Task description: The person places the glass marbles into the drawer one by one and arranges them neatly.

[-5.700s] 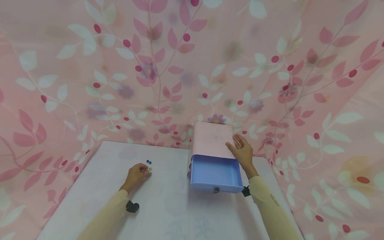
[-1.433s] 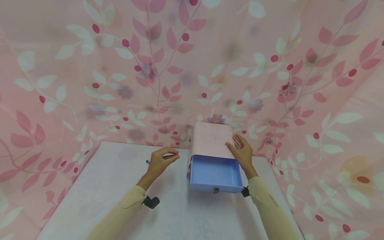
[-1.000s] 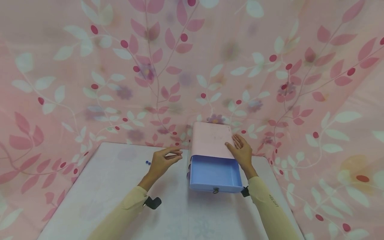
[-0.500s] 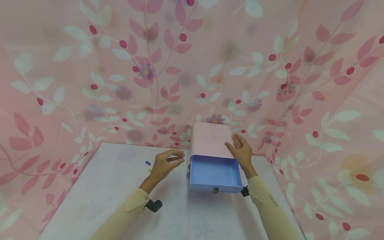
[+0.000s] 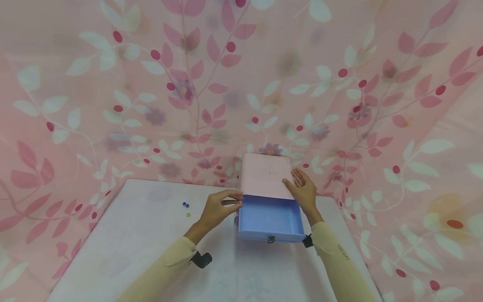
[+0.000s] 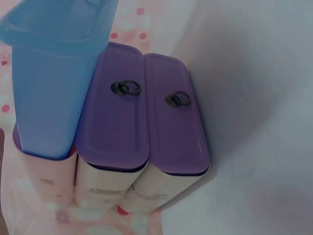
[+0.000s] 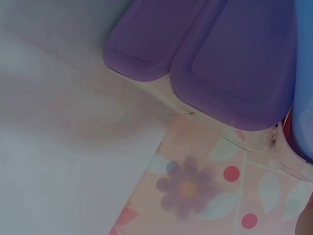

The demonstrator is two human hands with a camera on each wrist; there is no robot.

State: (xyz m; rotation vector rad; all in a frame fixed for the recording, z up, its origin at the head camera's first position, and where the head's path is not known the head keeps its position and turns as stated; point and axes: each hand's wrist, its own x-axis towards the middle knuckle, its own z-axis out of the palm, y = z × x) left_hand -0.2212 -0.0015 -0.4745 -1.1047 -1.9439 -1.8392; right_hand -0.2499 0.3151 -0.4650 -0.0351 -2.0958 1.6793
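Note:
A small drawer box (image 5: pixel 267 174) with a pink top stands against the back. Its blue top drawer (image 5: pixel 271 216) is pulled out, and nothing shows inside. Two purple drawers (image 6: pixel 115 112) below are closed, each with a ring pull. At the blue drawer's left rim is my left hand (image 5: pixel 216 209), thumb and fingertips brought together in a pinch. The small pale bead between them is too small to make out clearly. My right hand (image 5: pixel 303 191) rests on the box's right edge, thumb on top, fingers straight along the side. Two blue beads (image 5: pixel 185 205) and a yellow bead (image 5: pixel 188 214) lie left.
The white table (image 5: pixel 151 251) carries the box and the beads. Pink floral cloth (image 5: pixel 211 105) hangs behind and at both sides, close to the back of the box. A dark wrist camera (image 5: pixel 201 260) sits under the left forearm.
My left hand has left the group of beads and moved right to the drawer's left rim. The pale bead by its fingertips is gone from the table. The right hand stays put.

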